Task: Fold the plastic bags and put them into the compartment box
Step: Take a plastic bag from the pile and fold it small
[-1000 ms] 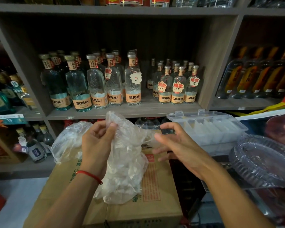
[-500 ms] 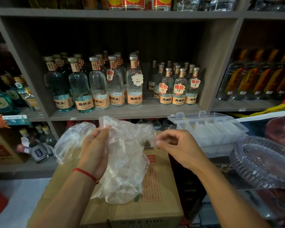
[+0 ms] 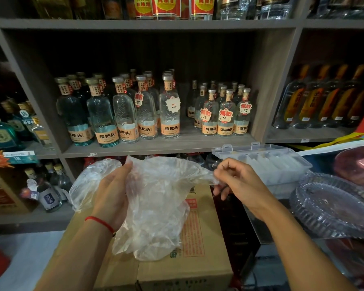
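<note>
A crumpled clear plastic bag (image 3: pixel 156 206) hangs in front of me above a cardboard carton (image 3: pixel 189 267). My left hand (image 3: pixel 114 194), with a red string at the wrist, grips the bag's upper left part. My right hand (image 3: pixel 233 179) pinches the bag's upper right corner and holds it stretched to the right. A second clear bag (image 3: pixel 88 181) lies bunched behind my left hand on the carton's far left. The clear compartment box (image 3: pixel 282 164) sits to the right, its lid (image 3: pixel 240 150) open, with folded bags in its cells.
Shelves (image 3: pixel 156 148) full of glass liquor bottles (image 3: pixel 168 114) stand right behind the carton. Stacked clear plastic trays (image 3: pixel 332 206) lie at the right, below the compartment box. A dark gap (image 3: pixel 235 238) separates the carton from the counter on the right.
My right hand closed on the bag's right corner and pulled it out to the right, spreading the top edge. My left hand kept its grip and lowered slightly.
</note>
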`<state>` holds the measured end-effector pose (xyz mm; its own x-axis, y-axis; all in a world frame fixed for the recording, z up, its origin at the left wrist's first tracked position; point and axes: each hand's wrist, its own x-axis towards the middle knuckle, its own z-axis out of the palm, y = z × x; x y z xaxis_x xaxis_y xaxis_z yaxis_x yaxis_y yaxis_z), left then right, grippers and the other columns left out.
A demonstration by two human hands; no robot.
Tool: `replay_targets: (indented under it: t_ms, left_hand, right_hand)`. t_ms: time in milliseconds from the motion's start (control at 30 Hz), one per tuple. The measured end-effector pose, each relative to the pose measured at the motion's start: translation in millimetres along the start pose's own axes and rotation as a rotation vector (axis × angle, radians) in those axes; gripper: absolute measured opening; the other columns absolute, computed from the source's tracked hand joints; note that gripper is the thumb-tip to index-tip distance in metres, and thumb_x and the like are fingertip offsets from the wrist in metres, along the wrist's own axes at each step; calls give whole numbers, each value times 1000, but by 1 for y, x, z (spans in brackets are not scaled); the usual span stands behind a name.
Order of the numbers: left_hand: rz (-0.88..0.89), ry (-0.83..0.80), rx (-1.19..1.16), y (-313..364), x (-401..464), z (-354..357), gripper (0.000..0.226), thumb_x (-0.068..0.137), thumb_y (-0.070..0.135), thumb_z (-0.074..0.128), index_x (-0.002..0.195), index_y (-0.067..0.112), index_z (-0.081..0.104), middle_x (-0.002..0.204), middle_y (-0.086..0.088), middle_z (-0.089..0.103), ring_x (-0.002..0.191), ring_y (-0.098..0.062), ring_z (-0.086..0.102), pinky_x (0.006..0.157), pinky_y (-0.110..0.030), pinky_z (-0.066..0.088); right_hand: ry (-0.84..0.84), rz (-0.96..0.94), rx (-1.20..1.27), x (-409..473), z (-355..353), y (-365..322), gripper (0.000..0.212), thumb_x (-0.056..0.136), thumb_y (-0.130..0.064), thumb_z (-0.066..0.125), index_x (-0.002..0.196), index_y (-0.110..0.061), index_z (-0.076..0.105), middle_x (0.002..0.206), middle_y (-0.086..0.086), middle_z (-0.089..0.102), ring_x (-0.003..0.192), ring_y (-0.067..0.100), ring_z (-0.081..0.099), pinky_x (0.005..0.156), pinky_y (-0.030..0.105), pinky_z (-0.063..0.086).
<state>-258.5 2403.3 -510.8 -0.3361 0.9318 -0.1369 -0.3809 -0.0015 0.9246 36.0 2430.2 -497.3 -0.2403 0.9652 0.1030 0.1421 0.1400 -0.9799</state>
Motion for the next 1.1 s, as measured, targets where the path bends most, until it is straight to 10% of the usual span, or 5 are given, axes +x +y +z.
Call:
replay_targets:
  t_ms: [267, 1100]
  left_hand:
    - [121, 80, 90, -1, -2, -5, 10, 97, 17, 68, 89, 14, 73, 71, 0, 69, 73, -18, 61, 76, -36, 51]
    - [376, 127, 237, -5, -2, -7, 30, 97, 39, 68, 88, 12, 76, 84, -14, 69, 78, -26, 63, 83, -50, 58]
  right_hand:
    - [83, 13, 3, -6, -11, -1, 17, 99, 3, 63, 104, -7, 76, 87, 21, 75, 82, 29, 78, 72, 31, 64]
    - [288, 48, 94, -8, -24, 1, 22, 96, -1, 70, 110, -16, 77, 89, 8, 80, 85, 18, 77, 73, 23, 61]
